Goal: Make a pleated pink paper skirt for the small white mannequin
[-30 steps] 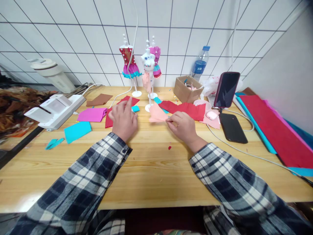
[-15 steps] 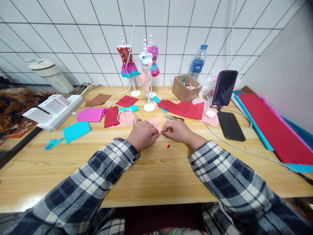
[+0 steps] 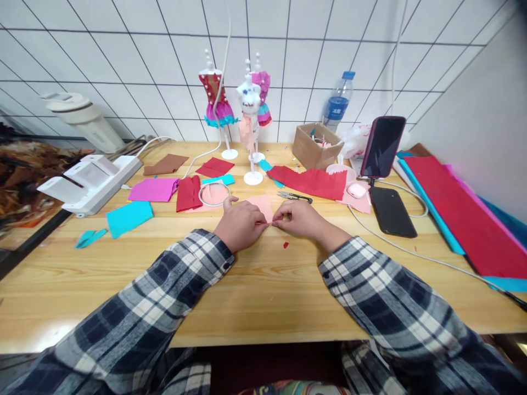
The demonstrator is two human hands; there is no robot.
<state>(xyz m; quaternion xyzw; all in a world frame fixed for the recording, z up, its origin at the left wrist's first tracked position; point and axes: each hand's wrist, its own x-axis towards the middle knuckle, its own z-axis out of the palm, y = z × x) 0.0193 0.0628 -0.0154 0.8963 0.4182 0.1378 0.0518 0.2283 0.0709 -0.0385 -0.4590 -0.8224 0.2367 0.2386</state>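
Observation:
A piece of light pink crepe paper lies in front of me, its near edge pinched between both hands. My left hand is closed on that edge from the left, thumb and fingers together. From the right, my right hand pinches the same edge, fingertips almost touching the left ones. Just beyond the right hand lie thread snips. A tiny red scrap rests on the wood nearer to me. Left of the paper, a white ring sits on more pink paper.
Small mannequins in paper outfits stand at the back. Around them lie red crepe paper, magenta paper and turquoise paper. A cardboard box, water bottle, propped phone and black power bank are on the right.
The pink paper's near edge, pinched by both hands, shows more of the sheet behind it. The hands stay almost in place, while the view shifts slightly.

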